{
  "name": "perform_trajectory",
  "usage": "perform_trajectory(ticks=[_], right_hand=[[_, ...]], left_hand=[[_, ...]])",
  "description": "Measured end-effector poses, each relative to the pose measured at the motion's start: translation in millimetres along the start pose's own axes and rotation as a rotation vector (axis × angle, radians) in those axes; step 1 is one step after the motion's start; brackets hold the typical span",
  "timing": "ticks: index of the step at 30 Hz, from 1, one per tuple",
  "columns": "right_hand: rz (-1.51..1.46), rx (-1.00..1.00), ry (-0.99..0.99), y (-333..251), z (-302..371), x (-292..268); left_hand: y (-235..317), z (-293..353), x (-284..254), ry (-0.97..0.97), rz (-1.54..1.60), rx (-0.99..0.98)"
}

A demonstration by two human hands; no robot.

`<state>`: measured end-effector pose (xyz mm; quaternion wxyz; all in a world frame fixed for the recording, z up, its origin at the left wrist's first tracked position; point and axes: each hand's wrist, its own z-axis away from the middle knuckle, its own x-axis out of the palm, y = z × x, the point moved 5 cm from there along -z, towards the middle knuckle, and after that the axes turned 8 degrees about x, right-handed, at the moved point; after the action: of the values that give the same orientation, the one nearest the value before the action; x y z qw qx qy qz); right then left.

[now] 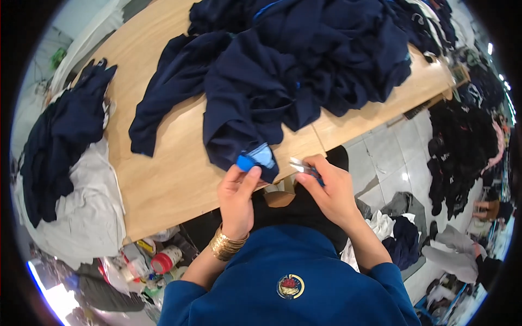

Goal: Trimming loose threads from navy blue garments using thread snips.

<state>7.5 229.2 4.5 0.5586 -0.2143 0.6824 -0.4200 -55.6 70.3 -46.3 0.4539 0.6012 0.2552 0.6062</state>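
A dark navy garment (255, 81) is heaped over the wooden table, one end hanging toward me at the front edge. My left hand (237, 196), with a gold bracelet at the wrist, pinches that end between thumb and fingers, where a bright blue and light blue piece (258, 157) shows. To its right, my right hand (330, 189) is closed around small thread snips (300, 166) with metal blades and some blue at the handle. The blades point left toward the garment's end, a short way apart from it. My palm hides most of the handle.
Past the wooden table's (168, 201) left end lie another navy garment (65, 141) and white cloth (76, 217). A cardboard box (280, 196) sits under the front edge. Black clothes (459, 152) are piled at right; more cloth (402, 239) lies on the tiled floor.
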Motion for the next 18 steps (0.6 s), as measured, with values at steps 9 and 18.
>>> perform_trajectory(ticks=[9, 18], right_hand=[[0.109, -0.169, 0.042, -18.9, -5.3, 15.8], [0.185, -0.190, 0.064, -22.7, -9.2, 19.2]], left_hand=[[3.0, 0.2, 3.6, -0.046, 0.014, -0.026], [2.9, -0.5, 5.0, -0.071, 0.000, -0.016]])
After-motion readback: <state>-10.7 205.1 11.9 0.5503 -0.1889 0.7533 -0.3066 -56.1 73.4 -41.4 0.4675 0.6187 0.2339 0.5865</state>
